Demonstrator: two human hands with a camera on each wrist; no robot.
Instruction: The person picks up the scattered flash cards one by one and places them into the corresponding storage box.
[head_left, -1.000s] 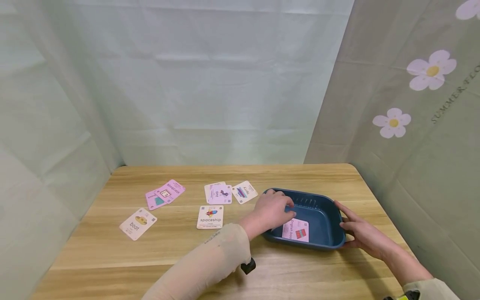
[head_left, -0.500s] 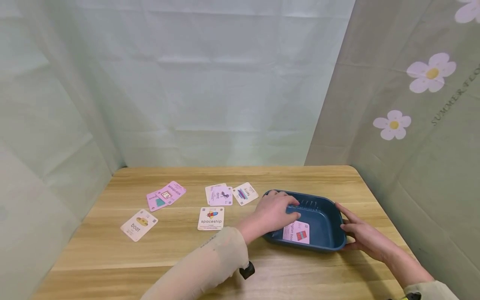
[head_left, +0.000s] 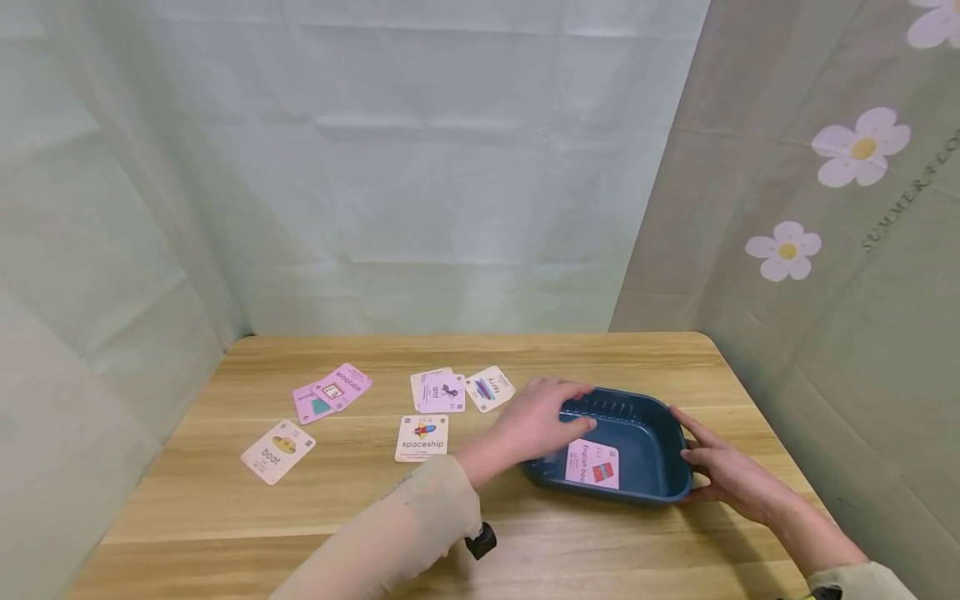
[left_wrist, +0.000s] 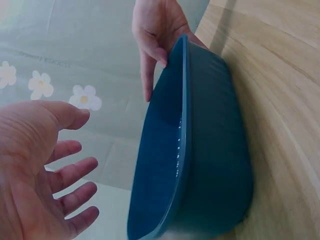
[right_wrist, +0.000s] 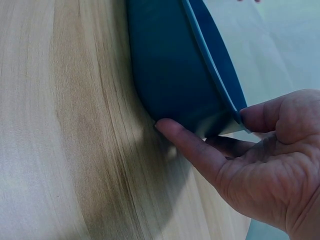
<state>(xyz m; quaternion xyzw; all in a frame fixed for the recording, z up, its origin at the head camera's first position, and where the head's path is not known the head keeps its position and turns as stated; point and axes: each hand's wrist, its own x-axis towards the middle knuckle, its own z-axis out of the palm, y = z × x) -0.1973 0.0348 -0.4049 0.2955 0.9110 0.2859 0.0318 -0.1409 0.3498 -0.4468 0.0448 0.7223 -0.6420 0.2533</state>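
A dark blue plastic bin (head_left: pixel 637 450) stands on the table, a pink "English book" card (head_left: pixel 592 463) lying inside it. My left hand (head_left: pixel 543 421) hovers above the bin's left end, fingers spread and nothing in them. In the left wrist view that left hand (left_wrist: pixel 45 170) is apart from the bin (left_wrist: pixel 210 145), palm towards it. My right hand (head_left: pixel 727 471) holds the bin's right end. From the right wrist, the right hand (right_wrist: pixel 270 155) shows digits at the rim and against the lower wall of the bin (right_wrist: pixel 175 65).
To the left lie a "spaceship" card (head_left: pixel 422 439), a "ferry" card (head_left: pixel 490 388), an "ant" card (head_left: pixel 441 392) over another, a "boat" card (head_left: pixel 278 451) and a "storybook" card (head_left: pixel 343 386) overlapping another pink one. Curtains (head_left: pixel 435 167) surround the wooden table (head_left: pixel 225 517).
My left hand has drawn back to the left over the bin, its fingers spreading wider. More of the "English book" card shows. The right hand and the bin stay in place.
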